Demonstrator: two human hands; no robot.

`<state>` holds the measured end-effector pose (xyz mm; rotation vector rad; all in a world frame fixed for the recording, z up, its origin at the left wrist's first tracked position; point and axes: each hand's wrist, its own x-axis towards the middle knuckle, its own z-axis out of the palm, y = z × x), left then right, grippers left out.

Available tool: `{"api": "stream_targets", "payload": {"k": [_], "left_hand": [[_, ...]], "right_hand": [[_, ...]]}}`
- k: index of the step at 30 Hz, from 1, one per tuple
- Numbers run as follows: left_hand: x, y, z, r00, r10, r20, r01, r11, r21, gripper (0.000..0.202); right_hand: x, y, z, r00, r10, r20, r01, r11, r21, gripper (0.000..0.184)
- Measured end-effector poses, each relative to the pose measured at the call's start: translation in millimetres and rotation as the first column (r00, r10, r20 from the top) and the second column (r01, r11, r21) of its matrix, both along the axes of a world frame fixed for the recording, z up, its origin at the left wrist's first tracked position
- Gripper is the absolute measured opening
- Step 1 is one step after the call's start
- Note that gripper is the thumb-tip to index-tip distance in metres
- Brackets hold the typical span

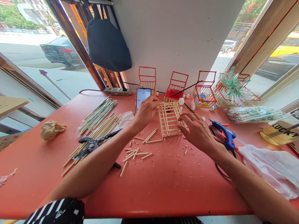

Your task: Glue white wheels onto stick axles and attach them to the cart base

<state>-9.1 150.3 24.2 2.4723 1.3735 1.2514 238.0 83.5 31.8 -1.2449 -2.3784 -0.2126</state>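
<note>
A small frame of pale wooden sticks (pixel 168 122), built like a basket with crossbars, stands on the red table between my hands. My left hand (pixel 147 109) pinches at its upper left corner, fingertips together on the end of a stick. On the opposite side, my right hand (pixel 197 129) has bent fingers against the frame's right edge, gripping it. Short cut sticks (pixel 135 153) and crumbs lie in front of the frame. Just behind my left hand a phone (pixel 141 94) with a lit screen leans upright.
Several finished stick carts with red handles (pixel 178 81) line the wall. At left lie long sticks (pixel 102 126) and black-handled cutters (pixel 90 144). To the right are a blue glue gun (pixel 225 135), a plastic bag (pixel 268 165) and a jug of yellow liquid (pixel 275 133). Crumpled paper (pixel 51 129) sits far left.
</note>
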Motion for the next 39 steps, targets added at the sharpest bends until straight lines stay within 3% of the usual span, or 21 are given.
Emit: {"api": "stream_targets", "payload": {"k": [25, 39], "left_hand": [[-1.8, 2.5, -6.2, 0.999, -0.03, -0.023, 0.03, 0.999, 0.014, 0.045], [1.1, -2.8, -0.9, 1.0, -0.013, -0.026, 0.014, 1.0, 0.014, 0.039]], "right_hand": [[-0.5, -3.1, 5.1, 0.999, 0.044, 0.019, -0.044, 0.999, 0.004, 0.025], [2.6, -1.0, 3.5, 0.996, 0.077, 0.036, -0.075, 0.996, -0.052, 0.014]]}}
